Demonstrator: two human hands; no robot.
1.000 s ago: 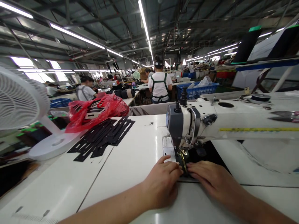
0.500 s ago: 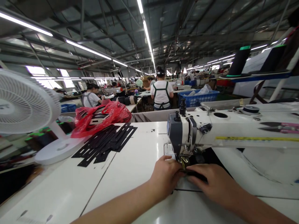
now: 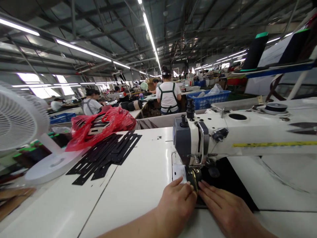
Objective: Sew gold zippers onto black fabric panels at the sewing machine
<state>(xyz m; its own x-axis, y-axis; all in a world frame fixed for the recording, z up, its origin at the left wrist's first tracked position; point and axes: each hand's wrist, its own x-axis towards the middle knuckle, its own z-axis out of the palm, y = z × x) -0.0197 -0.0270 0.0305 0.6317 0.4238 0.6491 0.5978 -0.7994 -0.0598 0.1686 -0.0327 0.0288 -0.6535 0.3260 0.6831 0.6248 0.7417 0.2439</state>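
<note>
Right hand (image 3: 224, 205) lying flat, left hand (image 3: 177, 202) hiding its grip, they're ideally keeping the zipper (image 3: 194, 177) straight towards the surface (image 3: 143, 178)'s far edge.

Table (image 3: 138, 172): across the lower half of the frame
Machine (image 3: 237, 132): on the table, right of centre, reaching the right edge
Cloth (image 3: 235, 185): lower right, on the table, partly under the machine
Zip (image 3: 194, 180): lower centre-right, before the machine
Left hand (image 3: 175, 205): bottom centre, just left of the zip
Right hand (image 3: 228, 208): lower right, right of the zip, fingertips on the cloth
Strips (image 3: 106, 157): piled on the table, left of centre
Bag (image 3: 101, 125): behind the strips
Fan (image 3: 34, 125): left edge, left of the bag
Scissors (image 3: 304, 127): on the machine, right edge
Spools (image 3: 256, 51): upper right, beyond the machine
Basket (image 3: 211, 100): behind the machine
Co-worker (image 3: 168, 96): upper middle, left of the basket
</note>
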